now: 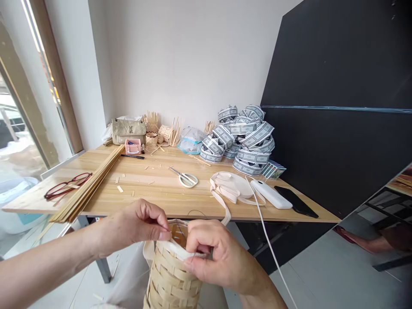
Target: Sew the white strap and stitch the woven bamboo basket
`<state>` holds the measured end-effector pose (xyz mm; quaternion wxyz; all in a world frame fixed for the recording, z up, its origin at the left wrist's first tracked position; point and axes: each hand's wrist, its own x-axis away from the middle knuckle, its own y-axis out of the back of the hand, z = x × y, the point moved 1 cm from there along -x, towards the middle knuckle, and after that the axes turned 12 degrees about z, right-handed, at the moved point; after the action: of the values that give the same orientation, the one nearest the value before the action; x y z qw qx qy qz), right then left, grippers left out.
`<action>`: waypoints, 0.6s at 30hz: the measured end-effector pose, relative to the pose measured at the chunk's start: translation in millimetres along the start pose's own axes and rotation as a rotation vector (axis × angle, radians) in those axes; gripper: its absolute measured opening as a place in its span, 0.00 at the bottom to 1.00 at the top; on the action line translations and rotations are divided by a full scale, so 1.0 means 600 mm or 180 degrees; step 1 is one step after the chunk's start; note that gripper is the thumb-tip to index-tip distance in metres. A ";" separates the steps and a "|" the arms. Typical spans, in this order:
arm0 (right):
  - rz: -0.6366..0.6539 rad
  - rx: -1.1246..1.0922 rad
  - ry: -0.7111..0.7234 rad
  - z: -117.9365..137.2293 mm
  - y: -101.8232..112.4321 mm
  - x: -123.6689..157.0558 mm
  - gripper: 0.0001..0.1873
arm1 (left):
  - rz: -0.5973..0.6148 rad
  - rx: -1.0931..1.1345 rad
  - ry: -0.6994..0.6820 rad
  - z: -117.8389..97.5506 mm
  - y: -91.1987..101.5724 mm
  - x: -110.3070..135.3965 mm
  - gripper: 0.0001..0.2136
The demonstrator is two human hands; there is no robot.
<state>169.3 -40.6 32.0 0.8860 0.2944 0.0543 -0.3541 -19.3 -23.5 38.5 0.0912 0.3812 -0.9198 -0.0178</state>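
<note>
A small woven bamboo basket [170,279] is held in front of me, below the table edge. A cream fabric tape [175,249] runs along its rim and trails up to a coil of the same tape [230,186] on the table. My left hand [140,223] pinches the tape at the rim's left side. My right hand [214,253] is closed on the rim's right side, fingers pinched as if on a thin needle and thread that I can barely make out.
The wooden table [154,199] carries white scissors [186,177], red glasses [66,185], a bundle of bamboo strips [92,184], a pink box [133,146], a beige bag [128,130], stacked patterned tape rolls [246,139], a white power bank [270,194] and a black phone [296,201].
</note>
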 end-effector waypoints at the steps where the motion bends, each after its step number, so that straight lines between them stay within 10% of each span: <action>1: 0.0012 -0.0020 -0.0025 -0.002 -0.002 0.001 0.09 | 0.0009 0.0004 0.0053 0.002 0.000 0.001 0.11; 9: -0.0036 -0.0112 -0.0124 -0.020 -0.020 0.009 0.08 | 0.0310 -0.0174 -0.0047 0.034 0.002 -0.002 0.09; 18: 0.0025 -0.0203 -0.0346 -0.032 -0.030 0.021 0.07 | 0.0495 -0.2347 -0.0352 -0.007 -0.010 0.017 0.08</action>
<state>169.0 -48.0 3.8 0.8980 0.2465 0.0162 -0.3641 -21.3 -34.8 43.4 0.1736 0.2503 -0.8813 -0.3611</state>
